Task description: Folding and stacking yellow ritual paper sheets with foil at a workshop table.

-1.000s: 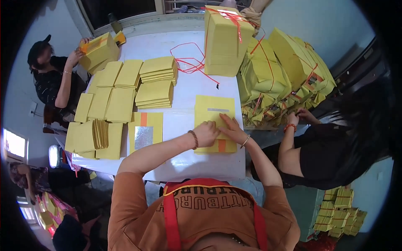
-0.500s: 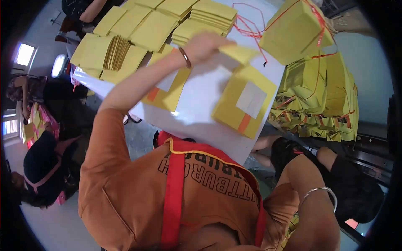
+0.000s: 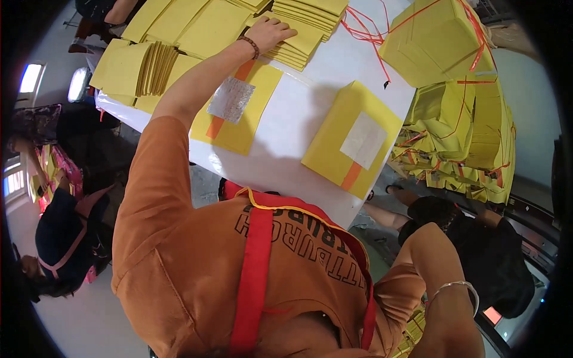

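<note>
My left hand [image 3: 271, 34] rests on a stack of flat yellow folded papers [image 3: 293, 49] at the far side of the table. Its fingers are slightly bent and apart over the top piece; the thumb is hidden. Closer to me, beside my left forearm, lies a yellow sheet [image 3: 248, 128] with a silvery patch and an orange strip. To the right sits a thick yellow pile [image 3: 334, 134] whose top sheet has the same patch and strip. Only my right forearm [image 3: 450, 313], with a silver bangle, shows at the lower right; the hand is outside the picture.
Rows of yellow stacks [image 3: 212, 30] cover the table's far left. Red string [image 3: 367, 36] lies near a tied yellow bundle [image 3: 427, 45] at far right. More bundles [image 3: 480, 125] stand beyond the table's right edge. People sit at left and right.
My left hand has moved left from above the middle of the table onto the far stack. The yellow paper it held in the air is no longer seen there.
</note>
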The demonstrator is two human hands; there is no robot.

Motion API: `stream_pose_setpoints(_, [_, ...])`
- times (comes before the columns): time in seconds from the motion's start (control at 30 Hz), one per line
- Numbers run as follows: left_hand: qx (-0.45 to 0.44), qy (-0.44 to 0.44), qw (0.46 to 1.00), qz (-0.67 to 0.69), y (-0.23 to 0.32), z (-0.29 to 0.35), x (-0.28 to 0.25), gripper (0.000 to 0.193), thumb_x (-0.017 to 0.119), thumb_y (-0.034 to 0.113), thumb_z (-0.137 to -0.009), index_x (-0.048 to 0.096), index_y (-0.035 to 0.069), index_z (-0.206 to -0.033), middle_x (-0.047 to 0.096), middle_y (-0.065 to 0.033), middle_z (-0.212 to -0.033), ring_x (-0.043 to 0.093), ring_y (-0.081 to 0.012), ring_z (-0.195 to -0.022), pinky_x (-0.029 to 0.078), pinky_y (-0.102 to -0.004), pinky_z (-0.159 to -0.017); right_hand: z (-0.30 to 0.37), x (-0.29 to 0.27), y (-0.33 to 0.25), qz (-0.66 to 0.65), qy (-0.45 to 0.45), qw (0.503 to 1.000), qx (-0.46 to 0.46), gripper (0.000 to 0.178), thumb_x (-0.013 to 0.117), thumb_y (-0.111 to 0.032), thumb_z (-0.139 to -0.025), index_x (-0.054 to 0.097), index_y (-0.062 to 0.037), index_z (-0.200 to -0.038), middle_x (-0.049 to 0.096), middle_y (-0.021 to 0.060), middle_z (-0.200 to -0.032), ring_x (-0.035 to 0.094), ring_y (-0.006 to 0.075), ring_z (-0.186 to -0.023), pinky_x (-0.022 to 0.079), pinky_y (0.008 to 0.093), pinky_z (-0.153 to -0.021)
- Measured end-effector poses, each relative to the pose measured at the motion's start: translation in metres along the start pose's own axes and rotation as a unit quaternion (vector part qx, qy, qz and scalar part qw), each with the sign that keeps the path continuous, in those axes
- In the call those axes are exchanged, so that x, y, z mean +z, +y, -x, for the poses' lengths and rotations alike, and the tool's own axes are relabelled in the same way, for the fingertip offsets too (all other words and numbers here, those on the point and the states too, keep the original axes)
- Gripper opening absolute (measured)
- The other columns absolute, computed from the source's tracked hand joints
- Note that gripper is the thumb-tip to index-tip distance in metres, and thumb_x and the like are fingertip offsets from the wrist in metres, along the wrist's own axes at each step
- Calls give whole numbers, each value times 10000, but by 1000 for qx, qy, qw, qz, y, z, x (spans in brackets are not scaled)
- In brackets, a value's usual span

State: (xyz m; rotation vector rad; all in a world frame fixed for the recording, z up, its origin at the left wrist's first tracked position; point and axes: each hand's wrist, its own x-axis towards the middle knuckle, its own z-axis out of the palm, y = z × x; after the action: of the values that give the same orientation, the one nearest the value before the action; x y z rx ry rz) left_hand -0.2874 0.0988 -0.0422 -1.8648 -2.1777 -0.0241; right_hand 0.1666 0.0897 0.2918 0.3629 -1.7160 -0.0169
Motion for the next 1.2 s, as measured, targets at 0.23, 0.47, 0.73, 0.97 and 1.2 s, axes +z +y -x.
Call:
stream_pose_setpoints(0.23, [33, -54, 998, -30, 6, -9, -6, 328, 538, 187, -806, 488, 230, -1127, 555, 25, -1043, 527, -176, -981, 361, -432, -822, 44, -16, 19, -5, -12, 985, 172, 266, 423, -225, -880, 522, -4, -990, 531, 99, -1041, 493, 207, -868, 343, 359, -782])
stream_pose_setpoints(0.47, [-35, -131, 987, 86, 16, 9, 13, 784, 622, 179, -679, 235, 251, -1357, 237, -88, -1404, 186, -286, -1310, 183, -515, -1028, 86, -27, 32, 3, -24, 944, 328, 242, 435, -153, -873, 538, 32, -989, 545, 114, -1066, 532, 201, -821, 408, 335, -755])
stream_pose_setpoints(0.73, [-41, -140, 987, 69, 6, 13, -2, 794, 654, 263, -676, 241, 261, -1354, 256, -42, -1405, 227, -268, -1299, 227, -482, -1032, 198, 53, 65, -23, -197, 794, 575, 316, 611, -14, -721, 570, -26, -1033, 595, 78, -1025, 535, 175, -977, 408, 302, -829])
stream_pose_setpoints(0.97, [-21, -174, 984, 9, 9, -2, -24, 862, 686, 422, -669, 202, 282, -1369, 227, -55, -1421, 261, -278, -1283, 274, -475, -1016, 308, 40, 35, 105, -402, 805, 424, 243, 631, -239, -764, 626, -140, -985, 584, -20, -1061, 467, 221, -1088, 314, 365, -881])
stream_pose_setpoints(1.2, [140, 36, 890, 432, 149, 35, -81, 507, 673, 233, -708, 513, 81, -1165, 518, -137, -1148, 502, -297, -1028, 394, -360, -894, 336, 38, 29, 101, -370, 793, 474, 211, 627, -315, -761, 645, -228, -953, 554, -88, -1116, 408, 220, -1150, 235, 411, -928])
